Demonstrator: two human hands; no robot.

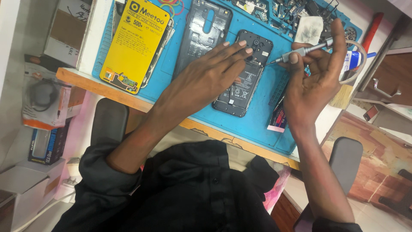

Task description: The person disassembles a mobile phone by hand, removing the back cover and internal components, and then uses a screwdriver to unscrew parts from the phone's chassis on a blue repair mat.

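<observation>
An opened black phone (246,81) lies back-up on the blue work mat (257,120), its battery and inner frame exposed. My left hand (206,79) rests flat across the phone's left side, fingers stretched toward its top. A slim silver screwdriver (300,51) is gripped in my right hand (313,77), with its tip touching the phone's upper right edge. A separate black back cover (201,30) lies just left of the phone.
A yellow card (135,41) with a small circuit piece lies on the mat's left part. Small parts and tools crowd the mat's far edge (279,8). A brush (343,96) and a small dark packet (278,120) sit at right. Boxes stand on the floor left.
</observation>
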